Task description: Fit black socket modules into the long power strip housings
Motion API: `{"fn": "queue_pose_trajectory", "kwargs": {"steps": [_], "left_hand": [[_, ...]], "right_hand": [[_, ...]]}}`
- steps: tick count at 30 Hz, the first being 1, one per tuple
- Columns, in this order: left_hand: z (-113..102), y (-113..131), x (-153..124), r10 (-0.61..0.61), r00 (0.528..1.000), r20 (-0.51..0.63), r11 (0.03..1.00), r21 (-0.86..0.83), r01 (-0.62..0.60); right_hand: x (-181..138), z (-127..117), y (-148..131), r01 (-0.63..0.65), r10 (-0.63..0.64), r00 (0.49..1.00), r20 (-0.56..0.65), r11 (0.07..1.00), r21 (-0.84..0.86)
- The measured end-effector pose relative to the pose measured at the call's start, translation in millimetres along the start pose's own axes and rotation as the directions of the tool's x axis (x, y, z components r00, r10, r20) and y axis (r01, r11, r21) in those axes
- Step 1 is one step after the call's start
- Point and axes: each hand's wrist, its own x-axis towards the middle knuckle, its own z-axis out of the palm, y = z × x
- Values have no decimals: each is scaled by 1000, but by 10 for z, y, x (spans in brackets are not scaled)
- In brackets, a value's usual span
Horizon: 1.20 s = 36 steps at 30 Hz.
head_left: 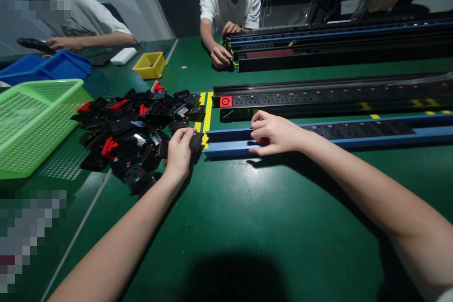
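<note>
My left hand (180, 151) pinches a black socket module (197, 142) just off the left end of a blue metal channel (226, 146). Over that channel, the fingers of my right hand (274, 133) are curled down into it. A small red patch shows beneath them, but most of what they grip is hidden. To the right of this hand, a row of black socket modules (357, 129) sits inside the channel. A heap of loose black socket modules (122, 125), with several red ones among them, lies beside my left hand.
Behind the blue channel lies a black channel (318, 112) with sockets and a red end socket (226, 101). A green basket (38, 127), a yellow bin (150, 65) and blue trays (63, 65) stand left. A co-worker's hand (222, 56) touches more channels opposite; another person sits left.
</note>
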Motion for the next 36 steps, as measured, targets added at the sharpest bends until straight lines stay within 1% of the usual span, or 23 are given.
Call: {"fn": "queue_pose_trajectory", "kwargs": {"steps": [5, 13, 17, 22, 29, 31, 34, 36], "left_hand": [[-10, -69, 32, 97, 994, 43, 990, 102, -101], [19, -123, 5, 150, 986, 73, 972, 170, -160], [58, -137, -30, 174, 985, 17, 953, 248, -173], [103, -123, -105, 244, 968, -50, 904, 373, -209], [131, -61, -147, 177, 981, -83, 915, 382, -132], [129, -67, -145, 171, 984, -53, 914, 382, -139], [129, -97, -148, 226, 973, 38, 885, 408, -222], [134, -118, -150, 260, 963, 77, 866, 423, -267]], "right_hand": [[-3, -4, -9, -16, 16, 1000, 5, 1000, -11], [-2, -17, -27, -39, 39, 999, 13, 999, 0], [-3, -17, -28, -35, 35, 999, 4, 999, 8], [-5, -16, -32, -33, 33, 999, -7, 999, 17], [-8, -15, -20, -21, 21, 1000, -5, 1000, 10], [-8, -12, -16, -21, 21, 1000, -4, 1000, 8], [-8, -9, -12, -21, 21, 1000, 0, 1000, 0], [-6, -9, -10, -18, 18, 1000, 3, 1000, -2]]}}
